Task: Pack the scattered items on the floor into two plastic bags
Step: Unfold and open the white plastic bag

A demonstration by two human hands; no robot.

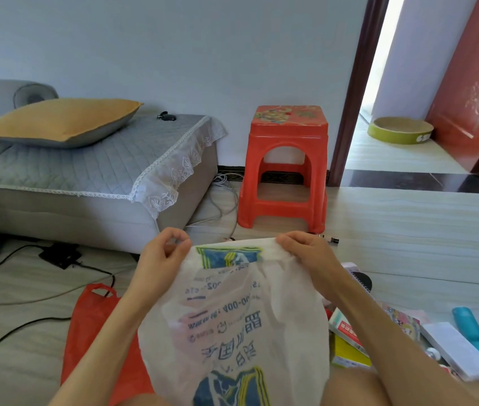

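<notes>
We see both hands up front, holding a white plastic bag (pixel 232 323) by its top edge. L hand (pixel 163 253) pinches the rim w/ curled fingers; R hand (pixel 305 250) grips the opposite rim, so the bag hangs stretched btwn them, printed side toward us. Under the L forearm a red plastic bag (pixel 91 320) lies flat on the floor. Right of the R forearm, scattered items: small boxes (pixel 346 344), a white flat box (pixel 458 350), a blue brush-like thing (pixel 471 332). Beyond the hands stands a red stool (pixel 285 168); beyond the L hand, a sofa (pixel 86 186) w/ yellow cushion (pixel 59 121).
</notes>
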